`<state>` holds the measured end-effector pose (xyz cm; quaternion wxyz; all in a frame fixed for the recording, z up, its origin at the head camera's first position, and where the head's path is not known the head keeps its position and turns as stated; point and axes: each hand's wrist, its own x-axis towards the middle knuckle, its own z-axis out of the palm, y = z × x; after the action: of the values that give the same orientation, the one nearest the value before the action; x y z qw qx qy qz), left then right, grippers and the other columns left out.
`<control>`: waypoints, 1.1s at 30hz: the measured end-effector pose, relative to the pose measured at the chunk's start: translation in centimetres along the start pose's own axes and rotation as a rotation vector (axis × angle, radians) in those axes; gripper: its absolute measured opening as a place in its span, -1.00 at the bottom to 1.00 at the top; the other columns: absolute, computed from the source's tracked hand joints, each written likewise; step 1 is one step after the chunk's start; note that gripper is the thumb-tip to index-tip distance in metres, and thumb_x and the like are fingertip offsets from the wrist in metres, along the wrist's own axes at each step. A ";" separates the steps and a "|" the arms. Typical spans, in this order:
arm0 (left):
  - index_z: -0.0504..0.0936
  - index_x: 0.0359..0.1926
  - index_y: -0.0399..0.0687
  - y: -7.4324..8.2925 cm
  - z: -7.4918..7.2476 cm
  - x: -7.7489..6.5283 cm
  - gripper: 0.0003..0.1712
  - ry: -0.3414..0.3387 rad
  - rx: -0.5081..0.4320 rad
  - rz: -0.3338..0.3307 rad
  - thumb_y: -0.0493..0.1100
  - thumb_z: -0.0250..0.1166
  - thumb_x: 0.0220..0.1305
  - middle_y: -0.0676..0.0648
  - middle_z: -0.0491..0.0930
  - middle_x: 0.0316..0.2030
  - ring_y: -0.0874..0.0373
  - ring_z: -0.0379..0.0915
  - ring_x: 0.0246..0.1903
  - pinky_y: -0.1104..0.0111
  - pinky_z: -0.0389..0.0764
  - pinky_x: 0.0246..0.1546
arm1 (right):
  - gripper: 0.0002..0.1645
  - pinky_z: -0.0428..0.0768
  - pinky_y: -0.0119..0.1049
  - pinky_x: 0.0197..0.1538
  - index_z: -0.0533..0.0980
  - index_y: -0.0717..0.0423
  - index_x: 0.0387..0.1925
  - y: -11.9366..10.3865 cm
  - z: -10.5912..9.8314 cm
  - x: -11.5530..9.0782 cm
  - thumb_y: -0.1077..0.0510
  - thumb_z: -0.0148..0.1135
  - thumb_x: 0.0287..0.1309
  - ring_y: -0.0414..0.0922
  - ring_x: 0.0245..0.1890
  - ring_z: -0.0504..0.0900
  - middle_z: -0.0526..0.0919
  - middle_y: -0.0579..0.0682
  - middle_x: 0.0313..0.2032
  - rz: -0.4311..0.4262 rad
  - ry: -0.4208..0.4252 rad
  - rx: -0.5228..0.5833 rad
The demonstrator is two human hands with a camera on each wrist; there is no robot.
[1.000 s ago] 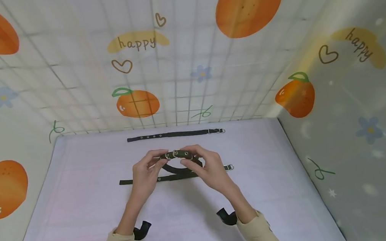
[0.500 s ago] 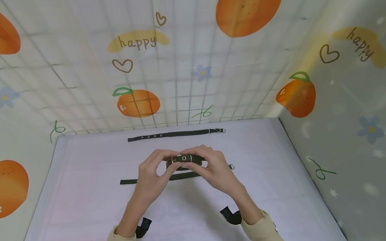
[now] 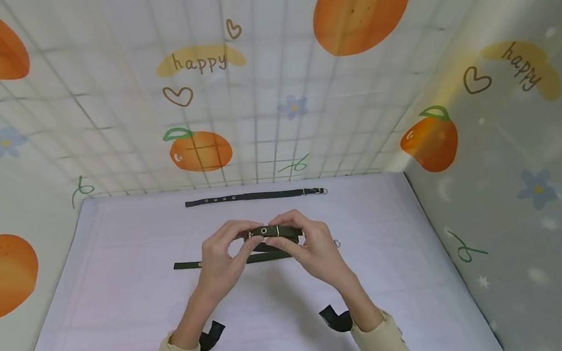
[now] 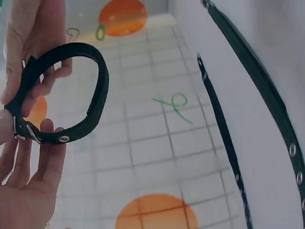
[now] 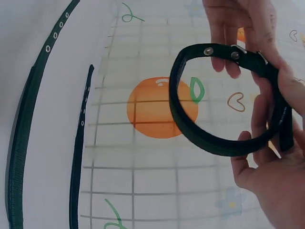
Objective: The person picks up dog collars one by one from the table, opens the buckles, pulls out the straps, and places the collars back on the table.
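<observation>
A dark green pet collar (image 3: 272,231) is bent round into a loop, its strap running through the metal buckle (image 4: 32,132). Fingers and thumb of my left hand (image 3: 222,256) pinch it at the buckle end. My right hand (image 3: 313,249) pinches the same collar on the right, close to the tail end of the strap (image 5: 286,129). Both hands hold it up over the middle of the table. Metal-rimmed holes show along the strap. Under the hands lies a second collar (image 3: 268,257), flat and unbuckled, partly hidden by them.
Another flat collar (image 3: 272,194) lies straight near the back edge of the white table (image 3: 123,323), its buckle to the right. Fabric printed with oranges (image 3: 201,150) hangs at the back and sides. Black curved pieces (image 3: 336,319) show beside both wrists.
My left hand has moved right along the collar, from left of the buckle onto it. The hands have come closer together, and the loop has turned slightly. The flat collars stay put.
</observation>
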<state>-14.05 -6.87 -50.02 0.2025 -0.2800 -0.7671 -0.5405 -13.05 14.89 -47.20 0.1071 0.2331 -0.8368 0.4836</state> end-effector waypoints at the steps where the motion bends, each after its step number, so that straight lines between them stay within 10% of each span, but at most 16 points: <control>1: 0.76 0.07 -0.06 0.0 0.1 0.0 -0.69 0.005 -0.032 -0.018 -0.30 0.51 0.34 -0.04 0.80 -0.05 0.18 0.74 -0.05 0.47 0.75 0.08 | -0.66 0.76 -0.33 -0.03 0.62 0.03 0.06 0.0 0.0 0.0 0.18 0.52 0.31 -0.19 -0.12 0.83 0.88 -0.04 -0.11 0.002 0.007 0.010; 8: 0.66 0.12 -0.22 0.5 0.2 -0.2 -0.73 -0.020 -0.273 -0.137 -0.39 0.37 0.45 -0.21 0.73 0.02 0.30 0.69 -0.01 0.44 0.71 0.20 | -0.68 0.77 -0.37 -0.15 0.62 0.07 0.05 -0.5 0.0 -0.1 0.22 0.51 0.32 -0.26 -0.19 0.79 0.86 0.01 -0.12 0.017 0.023 0.083; 18: 0.67 0.24 -0.06 0.7 0.5 0.1 -0.58 -0.057 -0.193 -0.045 -0.33 0.46 0.40 -0.09 0.76 0.10 0.24 0.68 -0.02 0.44 0.75 0.05 | -0.65 0.81 -0.34 -0.09 0.66 0.13 0.04 -1.0 -0.2 0.2 0.28 0.53 0.24 -0.12 -0.11 0.86 0.86 0.08 -0.04 -0.009 0.001 0.051; 33: 0.69 0.07 -0.26 1.5 1.0 -0.1 -0.78 0.098 -0.311 -0.170 -0.34 0.37 0.46 -0.14 0.75 -0.05 0.35 0.68 -0.03 0.49 0.71 0.15 | -0.65 0.77 -0.38 -0.18 0.64 0.14 0.02 -1.0 -0.1 0.1 0.30 0.54 0.24 -0.22 -0.21 0.83 0.87 0.09 -0.08 -0.021 0.025 0.115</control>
<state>-13.01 -5.55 -49.38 0.1478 -0.2153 -0.6845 -0.6806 -12.69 14.50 -46.39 0.1088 0.2415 -0.8038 0.5327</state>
